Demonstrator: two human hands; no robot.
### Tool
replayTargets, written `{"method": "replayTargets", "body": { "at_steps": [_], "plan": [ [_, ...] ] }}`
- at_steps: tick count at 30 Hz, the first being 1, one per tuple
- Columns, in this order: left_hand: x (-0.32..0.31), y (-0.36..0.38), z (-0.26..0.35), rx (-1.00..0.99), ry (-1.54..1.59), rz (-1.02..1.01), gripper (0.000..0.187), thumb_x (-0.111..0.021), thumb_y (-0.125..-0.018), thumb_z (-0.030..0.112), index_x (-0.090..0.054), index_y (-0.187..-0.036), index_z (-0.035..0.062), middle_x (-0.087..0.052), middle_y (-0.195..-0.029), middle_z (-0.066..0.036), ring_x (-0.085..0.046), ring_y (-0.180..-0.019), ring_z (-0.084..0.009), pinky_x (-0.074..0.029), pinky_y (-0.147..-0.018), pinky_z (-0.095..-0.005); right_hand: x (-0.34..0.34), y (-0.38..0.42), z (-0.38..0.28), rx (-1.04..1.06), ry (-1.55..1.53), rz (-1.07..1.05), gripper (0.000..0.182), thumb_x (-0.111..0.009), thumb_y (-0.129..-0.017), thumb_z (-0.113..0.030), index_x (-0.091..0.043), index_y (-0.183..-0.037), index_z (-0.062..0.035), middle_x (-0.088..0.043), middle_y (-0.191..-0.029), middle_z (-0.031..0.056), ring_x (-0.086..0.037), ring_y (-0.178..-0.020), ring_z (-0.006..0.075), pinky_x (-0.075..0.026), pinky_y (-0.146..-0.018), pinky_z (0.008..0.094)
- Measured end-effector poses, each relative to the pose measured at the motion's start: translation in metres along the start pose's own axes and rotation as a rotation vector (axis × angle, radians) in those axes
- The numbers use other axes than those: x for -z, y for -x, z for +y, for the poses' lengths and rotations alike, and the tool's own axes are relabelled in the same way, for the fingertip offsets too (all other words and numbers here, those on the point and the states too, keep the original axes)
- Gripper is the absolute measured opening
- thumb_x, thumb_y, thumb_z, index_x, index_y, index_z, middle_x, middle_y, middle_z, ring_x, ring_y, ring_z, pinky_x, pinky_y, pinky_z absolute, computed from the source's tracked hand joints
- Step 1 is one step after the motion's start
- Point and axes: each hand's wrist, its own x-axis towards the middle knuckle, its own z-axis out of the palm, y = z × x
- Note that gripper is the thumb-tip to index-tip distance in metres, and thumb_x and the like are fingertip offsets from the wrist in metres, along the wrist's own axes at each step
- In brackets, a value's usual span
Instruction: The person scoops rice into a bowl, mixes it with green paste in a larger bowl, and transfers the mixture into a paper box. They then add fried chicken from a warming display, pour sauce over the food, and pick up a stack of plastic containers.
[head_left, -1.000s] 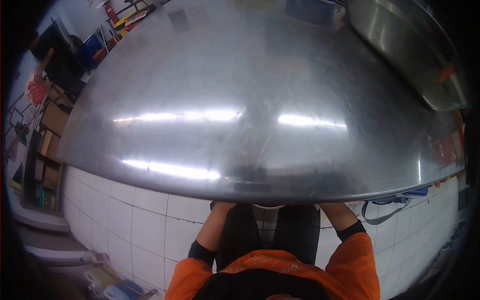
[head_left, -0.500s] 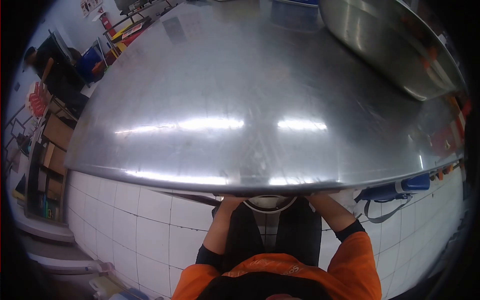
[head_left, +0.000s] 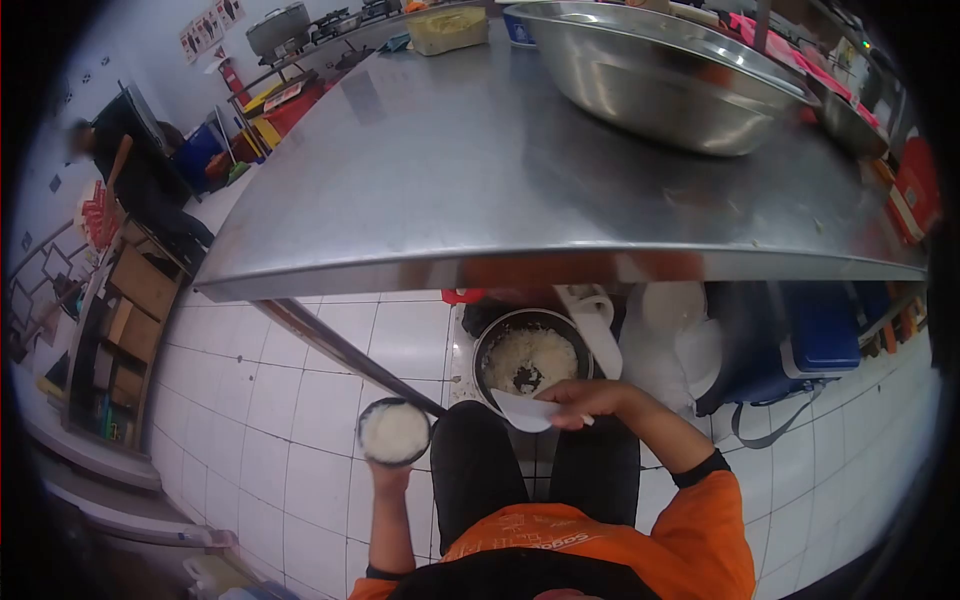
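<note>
The left hand (head_left: 390, 476) holds a bowl (head_left: 395, 432) of rice, the right (head_left: 584, 402) a white scoop (head_left: 526, 411) at the near rim of the pot (head_left: 533, 357). The pot sits under the table (head_left: 430, 180), which bears a basin (head_left: 670, 85).

Left hand (head_left: 390, 474) out to the left, palm up at forearm's end, wrist roughly straight; right forearm angled inward across the front, right hand (head_left: 577, 404) near midline, fingers curled in a grip, thumb side partly hidden.
</note>
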Motion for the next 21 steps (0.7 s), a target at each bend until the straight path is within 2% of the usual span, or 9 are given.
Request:
{"method": "replayTargets", "body": {
  "at_steps": [2, 4, 5, 9, 11, 12, 15, 17, 21],
  "plan": [
    [-0.009, 0.005, 0.034, -0.071, 0.035, -0.111, 0.060, -0.058, -0.084, 0.037, -0.038, -0.130, 0.0036, -0.048, -0.126, -0.014, -0.047, -0.119, -0.0302, -0.041, -0.099, -0.0461, -0.024, 0.017, -0.011, 0.027, 0.133, 0.032, 0.046, -0.065, -0.083, -0.035, -0.054, -0.113, -0.0012, -0.055, -0.078, -0.0023, -0.049, -0.067, 0.0066, -0.040, -0.058, 0.0215],
    [-0.011, 0.000, 0.061, 0.035, 0.278, -0.174, 0.063, -0.060, -0.082, 0.039, -0.038, -0.131, 0.0048, -0.045, -0.128, -0.015, -0.045, -0.119, -0.0362, -0.038, -0.100, -0.0517, -0.045, 0.038, -0.035, -0.001, 0.449, 0.091, 0.054, -0.068, -0.080, -0.040, -0.053, -0.113, 0.0007, -0.062, -0.096, 0.0063, -0.056, -0.089, 0.0168, -0.044, -0.076, 0.0313],
    [-0.012, -0.006, 0.070, 0.143, 0.529, -0.248, 0.067, -0.062, -0.080, 0.040, -0.037, -0.132, 0.0061, -0.043, -0.130, -0.016, -0.043, -0.119, -0.0423, -0.034, -0.101, -0.0574, -0.041, 0.049, -0.044, -0.006, 0.456, 0.082, 0.054, -0.068, -0.080, -0.040, -0.053, -0.113, 0.0007, -0.062, -0.096, 0.0063, -0.056, -0.089, 0.0168, -0.044, -0.076, 0.0313],
    [-0.038, -0.037, 0.106, 0.264, 0.554, -0.450, 0.064, -0.058, -0.082, 0.044, -0.039, -0.132, 0.0084, -0.044, -0.129, -0.016, -0.046, -0.115, -0.0450, -0.033, -0.098, -0.0624, -0.029, 0.086, -0.101, -0.254, 0.975, 0.279, 0.049, -0.065, -0.081, -0.041, -0.056, -0.110, -0.0023, -0.061, -0.090, 0.0142, -0.059, -0.084, 0.0270, -0.045, -0.076, 0.0341],
    [-0.059, -0.055, 0.135, 0.818, 0.088, -0.314, 0.058, -0.058, -0.082, 0.039, -0.041, -0.131, 0.0108, -0.045, -0.128, -0.015, -0.048, -0.114, -0.0426, -0.035, -0.099, -0.0594, -0.037, 0.095, -0.150, -0.351, 1.115, 0.342, 0.048, -0.063, -0.082, -0.043, -0.056, -0.107, -0.0019, -0.062, -0.085, 0.0175, -0.060, -0.081, 0.0302, -0.045, -0.075, 0.0342],
    [-0.063, -0.069, 0.133, 0.406, -0.294, -0.971, 0.059, -0.060, -0.080, 0.038, -0.043, -0.129, 0.0120, -0.045, -0.128, -0.015, -0.050, -0.115, -0.0365, -0.038, -0.099, -0.0531, -0.046, 0.095, -0.176, -0.362, 1.135, 0.210, 0.047, -0.064, -0.081, -0.039, -0.056, -0.110, -0.0025, -0.061, -0.091, 0.0185, -0.059, -0.087, 0.0304, -0.045, -0.077, 0.0351],
    [-0.133, -0.093, 0.156, 0.871, 0.280, -1.030, 0.107, -0.090, -0.046, 0.018, -0.032, -0.135, 0.0027, -0.041, -0.135, -0.013, -0.042, -0.125, -0.0265, -0.033, -0.104, -0.0403, -0.095, 0.081, -0.243, -0.607, 1.046, 0.098, 0.044, -0.061, -0.084, -0.031, -0.051, -0.116, -0.0032, -0.062, -0.095, 0.0200, -0.060, -0.089, 0.0314, -0.045, -0.076, 0.0398],
    [-0.154, -0.087, 0.171, 0.891, 0.274, -1.111, 0.111, -0.091, -0.045, 0.021, -0.030, -0.136, 0.0026, -0.038, -0.136, -0.013, -0.041, -0.125, -0.0263, -0.033, -0.104, -0.0401, -0.116, 0.082, -0.249, -0.595, 0.847, 0.115, 0.043, -0.059, -0.086, -0.031, -0.049, -0.116, -0.0036, -0.062, -0.092, 0.0207, -0.061, -0.087, 0.0336, -0.045, -0.076, 0.0423],
    [-0.181, -0.056, 0.210, 0.928, 0.424, -0.993, 0.114, -0.090, -0.046, 0.028, -0.027, -0.137, 0.0028, -0.037, -0.138, -0.012, -0.041, -0.125, -0.0250, -0.033, -0.104, -0.0394, -0.165, 0.106, -0.282, -0.546, 1.053, 0.054, 0.047, -0.060, -0.084, -0.040, -0.052, -0.117, -0.0072, -0.063, -0.083, 0.0203, -0.062, -0.078, 0.0379, -0.048, -0.071, 0.0425]
  ]
}}
